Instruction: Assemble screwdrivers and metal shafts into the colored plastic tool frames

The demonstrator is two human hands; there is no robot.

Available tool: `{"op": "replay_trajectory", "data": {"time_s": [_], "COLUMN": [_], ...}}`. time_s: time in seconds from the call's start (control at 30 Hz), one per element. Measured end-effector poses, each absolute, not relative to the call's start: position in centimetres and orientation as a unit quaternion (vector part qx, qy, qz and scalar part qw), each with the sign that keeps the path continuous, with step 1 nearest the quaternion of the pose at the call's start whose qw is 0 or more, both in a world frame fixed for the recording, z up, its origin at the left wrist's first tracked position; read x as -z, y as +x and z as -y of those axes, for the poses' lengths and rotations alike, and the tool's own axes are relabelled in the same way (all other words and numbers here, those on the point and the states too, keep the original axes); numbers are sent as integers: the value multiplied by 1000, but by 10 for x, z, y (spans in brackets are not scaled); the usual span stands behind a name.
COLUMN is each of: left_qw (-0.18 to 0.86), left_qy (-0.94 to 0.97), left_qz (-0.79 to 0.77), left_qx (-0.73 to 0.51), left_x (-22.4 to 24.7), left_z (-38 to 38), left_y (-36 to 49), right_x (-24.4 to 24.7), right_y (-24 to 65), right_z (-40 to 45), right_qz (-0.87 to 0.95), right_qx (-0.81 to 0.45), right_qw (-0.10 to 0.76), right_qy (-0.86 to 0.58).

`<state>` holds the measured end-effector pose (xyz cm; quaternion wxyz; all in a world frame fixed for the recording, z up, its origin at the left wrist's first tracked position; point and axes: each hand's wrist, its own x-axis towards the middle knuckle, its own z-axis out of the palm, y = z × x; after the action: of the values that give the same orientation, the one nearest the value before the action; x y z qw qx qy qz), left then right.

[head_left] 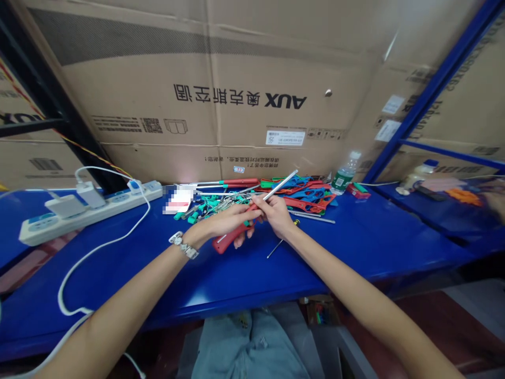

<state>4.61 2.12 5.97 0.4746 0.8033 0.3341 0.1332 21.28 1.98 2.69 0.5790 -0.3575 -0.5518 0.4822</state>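
Observation:
A red long-nosed gas lighter (225, 241) with a silver metal tube slants up and to the right above the blue table (221, 279). My left hand (235, 220), with a watch on its wrist, is closed around the red handle. Closed on the lighter near the base of its tube is my right hand (276, 215). Behind the hands lie green-ended metal parts (193, 215) and red, blue and green plastic shells (310, 201). A small screwdriver (281, 241) rests under my right wrist, its yellow-and-black handle partly hidden.
Red-handled lighters (239, 182) lie along the back, before a large cardboard box (221, 63). A water bottle (344, 173) stands at back right. At left are a white power strip (98, 213) and a loose cable (84, 260). Another person's blurred hand (495, 202) shows far right.

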Motion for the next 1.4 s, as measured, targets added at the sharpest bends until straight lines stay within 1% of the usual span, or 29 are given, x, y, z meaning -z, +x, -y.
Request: {"op": "replay_trajectory", "data": {"time_s": [0.1,0.2,0.3,0.37,0.4,0.43,0.5,0.6,0.7,0.77,0.83,0.9,0.97,1.03,1.1,1.2,1.27,1.33,1.4], "left_qw": [479,439,431,424,416,402,348,279,231,208,189,172,153,127,104,79,62,47,30], "left_qy": [801,803,797,789,784,784,805,840,862,871,876,880,883,886,886,884,885,887,886], "left_qz": [-338,-366,-362,-360,-363,-372,-380,-371,-369,-375,-386,-391,-398,-409,-420,-436,-440,-441,-445], "left_qx": [-120,-168,-218,-263,-283,-291,-295,-281,-260,-239,-220,-207,-194,-179,-165,-147,-136,-129,-124], "left_x": [-61,-54,-48,-46,-45,-44,-40,-31,-25,-24,-25,-26,-26,-26,-26,-26,-26,-27,-27], "left_z": [-19,-20,-26,-31,-33,-34,-35,-34,-32,-31,-29,-27,-25,-24,-23,-22,-20,-19,-18], "left_y": [53,59,55,43,34,26,11,-2,-3,-3,-3,-4,-5,-6,-6,-5,-6,-8,-10], "right_x": [-28,-28,-28,-27,-26,-24,-20,-15,-12,-11,-9,-6,-4,-3,-3,-5,-9,-15,-20], "right_y": [212,213,222,230,234,237,240,241,245,250,255,257,257,255,253,253,255,258,262], "right_z": [-21,-21,-23,-27,-30,-32,-36,-36,-34,-35,-37,-40,-42,-44,-46,-51,-55,-57,-57], "right_qz": [562,533,505,513,532,557,619,700,753,789,817,831,836,832,802,683,584,516,471], "right_qx": [-475,-477,-488,-487,-478,-460,-384,-223,-98,-65,-61,-61,-60,-87,-178,-369,-454,-499,-539], "right_qw": [573,600,629,630,615,593,540,422,304,249,204,182,189,215,280,436,526,569,583], "right_qy": [-360,-359,-332,-320,-331,-356,-421,-531,-575,-559,-535,-522,-512,-504,-497,-455,-419,-400,-384]}}
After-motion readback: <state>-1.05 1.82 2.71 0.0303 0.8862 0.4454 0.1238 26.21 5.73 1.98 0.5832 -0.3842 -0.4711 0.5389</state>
